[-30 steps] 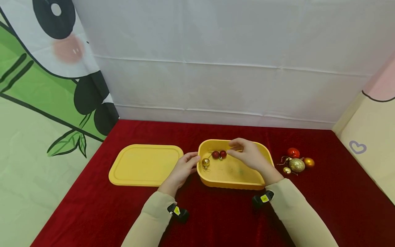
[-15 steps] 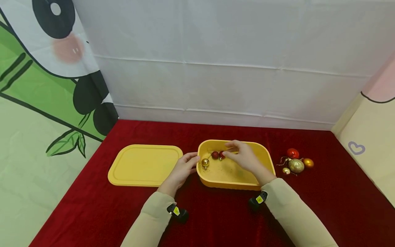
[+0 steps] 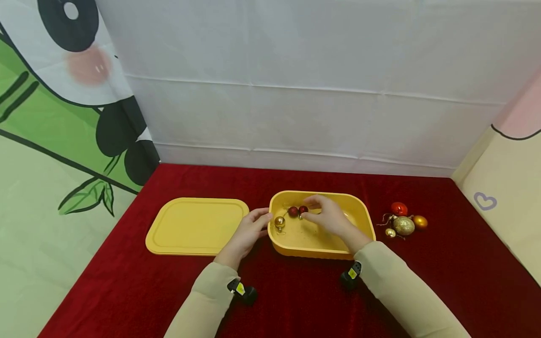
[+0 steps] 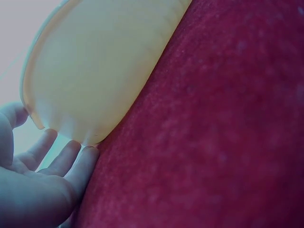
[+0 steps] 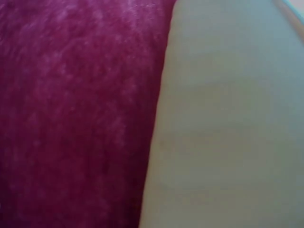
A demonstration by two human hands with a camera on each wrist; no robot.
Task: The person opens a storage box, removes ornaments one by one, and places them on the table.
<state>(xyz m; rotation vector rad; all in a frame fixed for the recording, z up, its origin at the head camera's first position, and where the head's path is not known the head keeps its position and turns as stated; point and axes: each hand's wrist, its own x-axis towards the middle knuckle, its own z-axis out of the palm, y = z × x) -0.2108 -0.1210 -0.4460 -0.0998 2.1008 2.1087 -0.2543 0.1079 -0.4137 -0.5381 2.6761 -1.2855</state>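
In the head view a yellow plastic box [image 3: 313, 253] stands on the red cloth. Inside it lie a small gold bauble [image 3: 280, 222] and a dark red bauble [image 3: 293, 211], both toward the left end. My right hand [image 3: 327, 218] reaches into the box and pinches a second dark red bauble [image 3: 303, 210] between thumb and fingers, partly covering it. My left hand [image 3: 248, 232] rests against the box's left end. In the left wrist view its loosely straight fingers [image 4: 71, 154] touch the outer end wall [image 4: 90, 114], with the thumb at the rim.
A flat yellow lid [image 3: 196, 226] lies left of the box. To its right sits a cluster: a red bauble [image 3: 399, 209], a glittery gold bauble [image 3: 403, 226], an orange-gold bauble [image 3: 420, 222] and a small gold bauble [image 3: 390, 232]. Behind the table hangs a white cloth [image 3: 270, 117].
My right hand has moved left and down inside the box, its thumb and fingers coming around the right-hand dark red bauble. The left hand stays at the box's end.
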